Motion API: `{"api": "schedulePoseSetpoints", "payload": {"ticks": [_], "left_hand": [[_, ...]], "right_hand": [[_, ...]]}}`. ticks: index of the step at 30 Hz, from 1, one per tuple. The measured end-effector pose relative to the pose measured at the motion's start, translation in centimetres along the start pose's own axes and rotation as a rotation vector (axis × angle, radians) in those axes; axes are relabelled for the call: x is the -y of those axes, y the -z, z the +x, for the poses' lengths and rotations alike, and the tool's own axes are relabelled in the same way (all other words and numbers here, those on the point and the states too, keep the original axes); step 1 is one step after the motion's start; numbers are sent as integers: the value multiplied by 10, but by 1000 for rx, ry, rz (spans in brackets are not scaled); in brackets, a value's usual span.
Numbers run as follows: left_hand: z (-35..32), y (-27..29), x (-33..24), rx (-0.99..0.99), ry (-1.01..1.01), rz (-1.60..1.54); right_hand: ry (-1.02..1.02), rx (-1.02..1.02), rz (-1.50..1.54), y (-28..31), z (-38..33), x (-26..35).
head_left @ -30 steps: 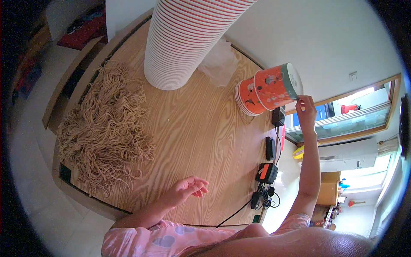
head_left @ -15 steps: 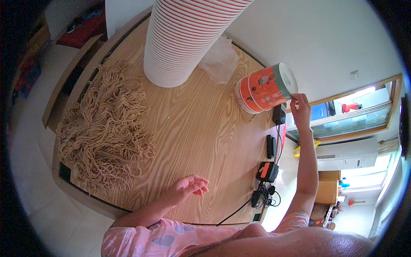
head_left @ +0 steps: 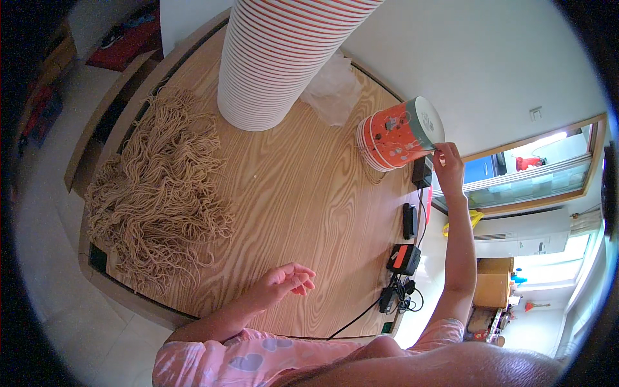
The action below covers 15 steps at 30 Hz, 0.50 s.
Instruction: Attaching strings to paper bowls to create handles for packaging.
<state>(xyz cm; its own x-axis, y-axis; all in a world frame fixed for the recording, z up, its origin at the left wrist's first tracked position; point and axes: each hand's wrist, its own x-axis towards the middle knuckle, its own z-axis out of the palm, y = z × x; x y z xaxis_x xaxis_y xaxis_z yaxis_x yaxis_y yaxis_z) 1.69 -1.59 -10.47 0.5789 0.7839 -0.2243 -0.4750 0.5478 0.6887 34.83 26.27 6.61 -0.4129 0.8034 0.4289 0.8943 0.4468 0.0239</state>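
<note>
The right hand is at two o'clock, its thumb and fingertips pinched together on what looks like a thin cord against the green end of the outermost orange paper tub. That tub is upside down, its pale base facing up and its printed wall orange with a green band. It sits nested over other tubs in a short stack, whose white rims show beneath its own on the wood-grain worktop, near the wall.

The left hand is at six o'clock over the near part of the worktop, its fingers loosely curled and holding nothing; whether it touches the surface cannot be told.

At twelve o'clock a tall tower of nested tubs, white rims with red lines between, rises past the top of the view. Just beside it, at one o'clock, lies a crumpled translucent plastic bag. A broad, tangled heap of beige cords covers the nine o'clock side.

Along the right edge, a black adapter sits at three o'clock beside the short stack, with a slim black object near it. At four o'clock are a black-and-orange box and bunched black cables.
</note>
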Motion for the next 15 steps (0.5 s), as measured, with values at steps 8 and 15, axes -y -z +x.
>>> {"api": "schedulePoseSetpoints", "payload": {"ticks": [8,15], "left_hand": [[-1,-2,-3,-6,6,-9],[0,-1,-1,-7,-6,7]], "right_hand": [[2,13,2,-3,-1,1],[10,28,-7,-6,0,0]]}}
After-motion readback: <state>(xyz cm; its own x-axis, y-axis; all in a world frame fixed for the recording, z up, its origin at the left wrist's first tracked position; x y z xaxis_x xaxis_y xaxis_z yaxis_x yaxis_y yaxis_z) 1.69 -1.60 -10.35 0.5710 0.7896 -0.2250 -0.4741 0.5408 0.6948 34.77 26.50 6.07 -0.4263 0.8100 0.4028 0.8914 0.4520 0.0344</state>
